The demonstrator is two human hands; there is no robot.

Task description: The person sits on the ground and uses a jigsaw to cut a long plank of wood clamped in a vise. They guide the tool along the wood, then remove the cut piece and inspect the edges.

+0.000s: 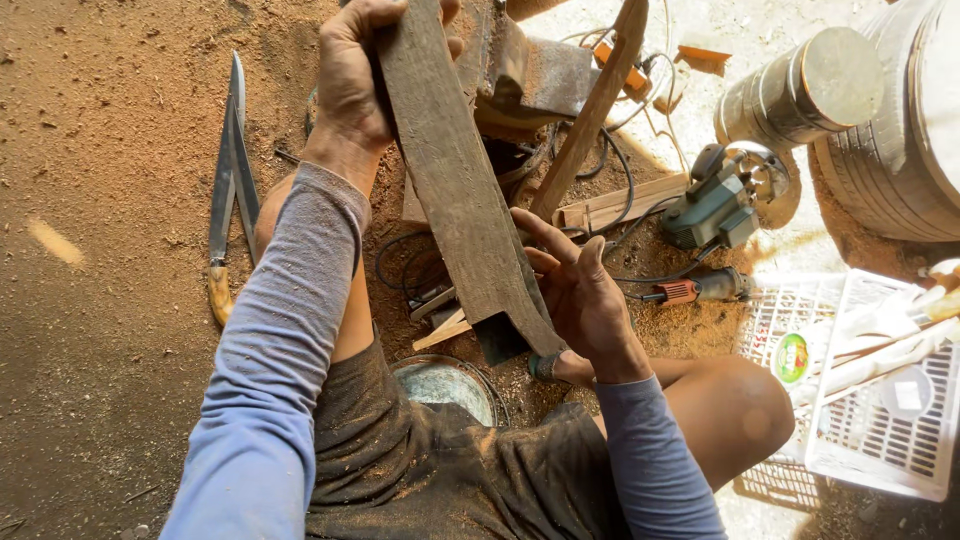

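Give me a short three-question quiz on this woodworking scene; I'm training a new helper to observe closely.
1. True or false: both hands hold the long weathered grey wooden plank.
2. What lies on the sawdust beside the left sleeve? A) a pair of long metal blades with a pale handle B) a red hammer C) a paintbrush
3. Fill in: the white slatted plastic crate sits on the person's ____ side.

Key:
1. True: the left hand grips the upper end, the right hand supports the lower end.
2. A, the blades.
3. Right.
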